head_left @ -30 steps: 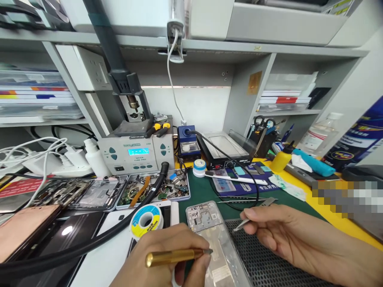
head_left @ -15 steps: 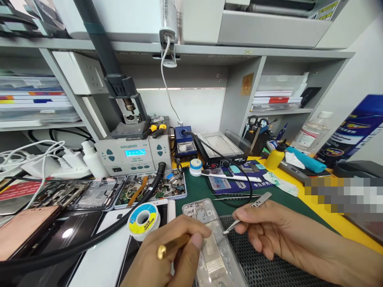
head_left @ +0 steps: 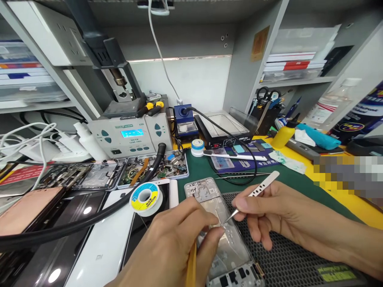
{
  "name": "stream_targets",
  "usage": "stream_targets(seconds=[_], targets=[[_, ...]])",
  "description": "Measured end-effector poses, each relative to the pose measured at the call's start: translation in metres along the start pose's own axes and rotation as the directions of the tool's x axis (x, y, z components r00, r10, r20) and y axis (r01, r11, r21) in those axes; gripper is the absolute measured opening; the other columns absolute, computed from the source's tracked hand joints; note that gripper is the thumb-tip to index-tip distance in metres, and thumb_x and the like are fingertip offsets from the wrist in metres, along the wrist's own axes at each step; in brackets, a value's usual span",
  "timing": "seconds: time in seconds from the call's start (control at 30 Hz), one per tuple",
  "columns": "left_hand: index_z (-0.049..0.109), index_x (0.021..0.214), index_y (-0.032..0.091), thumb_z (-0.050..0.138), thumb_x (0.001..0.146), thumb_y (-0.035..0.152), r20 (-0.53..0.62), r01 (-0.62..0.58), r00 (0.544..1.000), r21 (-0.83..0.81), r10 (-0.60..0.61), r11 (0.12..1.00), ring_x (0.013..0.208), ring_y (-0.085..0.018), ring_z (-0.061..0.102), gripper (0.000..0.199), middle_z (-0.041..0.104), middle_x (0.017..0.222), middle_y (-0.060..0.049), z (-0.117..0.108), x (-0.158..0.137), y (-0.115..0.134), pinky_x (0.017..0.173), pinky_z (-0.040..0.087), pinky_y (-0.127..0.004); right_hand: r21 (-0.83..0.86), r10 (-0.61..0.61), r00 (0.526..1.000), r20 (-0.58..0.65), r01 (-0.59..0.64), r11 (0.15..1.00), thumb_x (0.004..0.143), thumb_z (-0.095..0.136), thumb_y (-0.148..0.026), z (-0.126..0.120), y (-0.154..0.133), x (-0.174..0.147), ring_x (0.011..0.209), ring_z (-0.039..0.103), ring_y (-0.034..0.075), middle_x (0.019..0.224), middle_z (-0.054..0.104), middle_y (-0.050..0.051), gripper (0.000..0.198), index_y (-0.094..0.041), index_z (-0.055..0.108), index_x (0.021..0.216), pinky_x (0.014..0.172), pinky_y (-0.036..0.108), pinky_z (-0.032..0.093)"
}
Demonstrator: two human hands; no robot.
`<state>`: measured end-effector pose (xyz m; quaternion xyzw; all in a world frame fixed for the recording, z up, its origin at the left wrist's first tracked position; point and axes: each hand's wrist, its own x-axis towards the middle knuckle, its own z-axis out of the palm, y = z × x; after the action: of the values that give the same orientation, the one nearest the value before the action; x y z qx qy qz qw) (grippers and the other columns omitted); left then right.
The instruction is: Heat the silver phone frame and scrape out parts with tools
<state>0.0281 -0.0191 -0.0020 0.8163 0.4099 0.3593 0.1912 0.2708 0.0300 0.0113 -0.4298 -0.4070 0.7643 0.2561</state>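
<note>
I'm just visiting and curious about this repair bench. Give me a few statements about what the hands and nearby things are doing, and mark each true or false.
1. The right hand holds tweezers. True.
2. The tweezers' tip points at the phone frame. True.
3. The left hand is empty. False: it holds a gold tool.
4. The solder spool sits right of the phone frame. False: it lies to its left.
5. The station display is lit. True.
6. The yellow bottle lies on its side. False: it stands upright.
</note>
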Motion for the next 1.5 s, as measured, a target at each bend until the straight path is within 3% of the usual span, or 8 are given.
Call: stream_targets(seconds=[0.6, 0.77, 0.87, 0.93, 1.03, 1.13, 1.27, 1.5], targets=[[0.069, 0.103, 0.019, 0.056, 0.096, 0.004, 0.076, -0.061, 0.995, -0.033, 0.063, 0.998, 0.071, -0.006, 0.061, 0.021, 0.067, 0.092, 0.001, -0.002, 0.0, 0.004, 0.059, 0.044, -0.015, 0.023, 0.061, 0.997, 0.037, -0.062, 0.998, 0.085, 0.089, -0.03, 0.002, 0.0, -0.003, 0.05, 0.069, 0.012, 0.062, 0.078, 0.008, 0.022, -0.01, 0.082, 0.083, 0.051, 0.016, 0.06], [0.073, 0.104, 0.016, 0.057, 0.095, 0.008, 0.104, 0.002, 0.995, -0.107, 0.009, 0.994, 0.062, -0.005, 0.056, 0.02, 0.067, 0.087, -0.001, -0.001, -0.001, -0.001, 0.053, 0.038, -0.016, 0.089, 0.062, 0.998, 0.009, -0.062, 0.994, 0.082, 0.092, -0.029, -0.001, 0.002, 0.001, 0.052, 0.073, 0.014, 0.079, 0.082, 0.006, 0.018, -0.014, 0.083, 0.085, 0.048, 0.02, 0.063], [0.076, 0.097, 0.018, 0.059, 0.094, 0.016, 0.115, 0.149, 0.985, -0.2, -0.127, 0.968, 0.06, -0.007, 0.055, 0.017, 0.066, 0.08, -0.001, -0.001, 0.001, 0.001, 0.053, 0.037, -0.018, 0.137, 0.079, 0.997, 0.008, -0.079, 0.987, 0.082, 0.091, -0.026, -0.003, 0.003, 0.002, 0.052, 0.074, 0.015, 0.079, 0.081, 0.005, 0.014, -0.015, 0.082, 0.082, 0.047, 0.021, 0.063], [0.077, 0.088, 0.019, 0.063, 0.091, 0.025, 0.143, 0.337, 0.941, -0.303, -0.307, 0.892, 0.062, -0.01, 0.055, 0.015, 0.066, 0.079, -0.002, -0.003, 0.005, 0.007, 0.056, 0.038, -0.021, 0.158, 0.084, 0.996, -0.001, -0.083, 0.984, 0.083, 0.09, -0.025, -0.004, 0.003, 0.002, 0.053, 0.074, 0.015, 0.077, 0.08, 0.004, 0.014, -0.015, 0.081, 0.081, 0.047, 0.021, 0.063], [0.075, 0.08, 0.016, 0.073, 0.082, 0.037, 0.283, 0.636, 0.766, -0.462, -0.576, 0.618, 0.06, -0.01, 0.049, 0.021, 0.063, 0.071, -0.001, -0.007, 0.013, 0.017, 0.057, 0.035, -0.022, 0.138, -0.002, 1.0, -0.001, 0.002, 0.99, 0.089, 0.088, -0.029, -0.004, 0.003, -0.001, 0.058, 0.075, 0.015, 0.082, 0.081, 0.005, 0.017, -0.014, 0.081, 0.087, 0.052, 0.022, 0.064], [0.075, 0.079, 0.015, 0.081, 0.074, 0.041, 0.366, 0.748, 0.632, -0.518, -0.683, 0.415, 0.054, -0.008, 0.041, 0.026, 0.058, 0.061, 0.002, -0.011, 0.019, 0.023, 0.053, 0.026, -0.023, 0.057, -0.162, 0.987, 0.018, 0.161, 0.985, 0.092, 0.087, -0.035, -0.005, 0.005, -0.006, 0.065, 0.078, 0.018, 0.089, 0.083, 0.008, 0.021, -0.016, 0.08, 0.098, 0.056, 0.025, 0.065], [0.074, 0.077, 0.016, 0.085, 0.072, 0.044, 0.351, 0.732, 0.63, -0.567, -0.693, 0.379, 0.056, -0.008, 0.047, 0.031, 0.062, 0.064, -0.001, -0.013, 0.021, 0.026, 0.052, 0.028, -0.022, -0.078, -0.276, 0.96, 0.039, 0.278, 0.957, 0.094, 0.085, -0.036, -0.006, 0.01, -0.01, 0.062, 0.079, 0.018, 0.075, 0.083, 0.006, 0.023, -0.017, 0.078, 0.104, 0.058, 0.024, 0.064], [0.071, 0.085, 0.017, 0.082, 0.076, 0.049, 0.453, 0.802, 0.571, -0.487, -0.684, 0.346, 0.035, -0.003, 0.032, 0.035, 0.063, 0.073, 0.001, -0.019, 0.021, 0.027, 0.034, 0.017, -0.022, -0.108, -0.274, 0.961, 0.032, 0.275, 0.955, 0.095, 0.084, -0.037, -0.003, 0.014, -0.009, 0.059, 0.078, 0.016, 0.072, 0.083, 0.006, 0.023, -0.016, 0.078, 0.103, 0.058, 0.022, 0.062]])
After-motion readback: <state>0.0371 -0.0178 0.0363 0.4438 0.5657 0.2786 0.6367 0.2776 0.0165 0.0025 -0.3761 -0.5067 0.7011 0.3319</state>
